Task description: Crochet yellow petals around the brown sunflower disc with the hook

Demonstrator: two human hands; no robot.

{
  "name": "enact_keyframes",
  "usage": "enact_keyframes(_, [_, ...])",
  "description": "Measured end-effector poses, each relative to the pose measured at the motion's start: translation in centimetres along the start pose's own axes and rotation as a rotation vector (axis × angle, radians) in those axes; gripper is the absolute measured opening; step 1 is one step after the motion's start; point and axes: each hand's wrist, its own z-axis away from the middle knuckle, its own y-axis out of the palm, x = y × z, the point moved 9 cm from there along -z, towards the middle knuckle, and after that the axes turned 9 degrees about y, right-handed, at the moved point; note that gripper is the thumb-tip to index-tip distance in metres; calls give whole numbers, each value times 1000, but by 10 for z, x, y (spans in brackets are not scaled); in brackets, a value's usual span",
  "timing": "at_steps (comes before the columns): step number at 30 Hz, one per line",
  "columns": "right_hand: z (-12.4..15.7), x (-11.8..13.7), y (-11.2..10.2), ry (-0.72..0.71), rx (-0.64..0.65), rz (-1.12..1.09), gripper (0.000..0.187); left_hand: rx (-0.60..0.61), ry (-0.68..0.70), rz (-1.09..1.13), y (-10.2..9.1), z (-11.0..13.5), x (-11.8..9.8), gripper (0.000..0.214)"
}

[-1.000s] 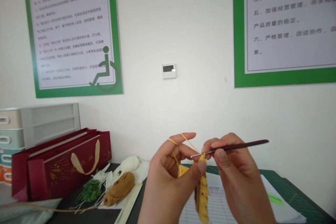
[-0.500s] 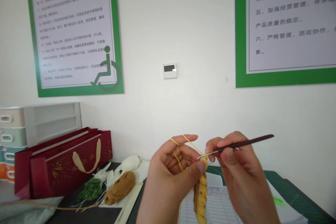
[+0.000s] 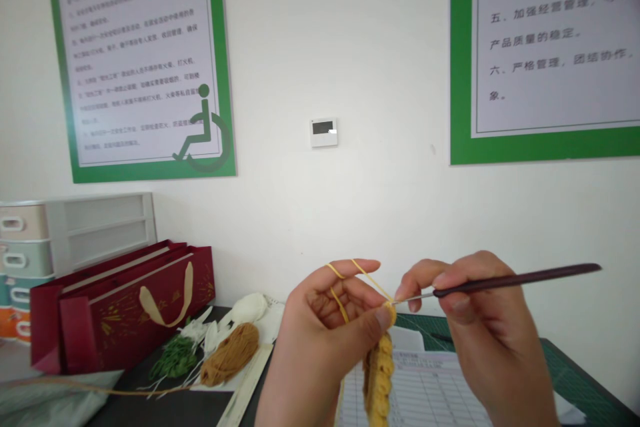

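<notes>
My left hand (image 3: 333, 327) pinches the top of a yellow crocheted strip (image 3: 381, 373) between thumb and fingers. The strip hangs down below the thumb, with a bumpy edge. Yellow yarn (image 3: 367, 275) loops over the raised index finger and runs down to the strip's top. My right hand (image 3: 480, 327) is closed on a crochet hook (image 3: 515, 280) with a dark handle and a thin metal shaft. The hook's tip meets the yarn at the top of the strip, and its very end is hidden there.
Left on the dark table lie a brown yarn skein (image 3: 230, 355), green yarn (image 3: 175, 357) and white pieces (image 3: 249, 307). Red gift bags (image 3: 135, 307) stand beside a drawer unit (image 3: 107, 230). Under my hands are a printed sheet (image 3: 425, 387) and a green cutting mat (image 3: 570, 370).
My right hand has moved right, drawing the crochet hook back so less of its shaft reaches past the strip. The left hand holds nearly the same place.
</notes>
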Motion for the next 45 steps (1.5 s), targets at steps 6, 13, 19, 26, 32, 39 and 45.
enact_keyframes(6, [4,27,6,-157,-19,196,16,-41,28,-33,-1,2,-1,36])
enact_keyframes(13, [9,49,24,-421,135,529,35,-78,118,-130,-2,4,-7,31])
enact_keyframes(19, [20,66,44,-661,69,893,32,-43,107,-94,0,3,-5,32])
enact_keyframes(26, [29,60,39,-666,-60,878,30,32,11,26,4,2,2,46])
enact_keyframes(32, [30,39,26,-579,-138,524,40,-5,-7,120,8,3,5,49])
enact_keyframes(39, [26,15,19,-499,-140,266,36,-75,57,158,4,2,2,41])
enact_keyframes(45, [30,42,34,-609,-206,722,42,-156,217,-81,2,6,-13,36])
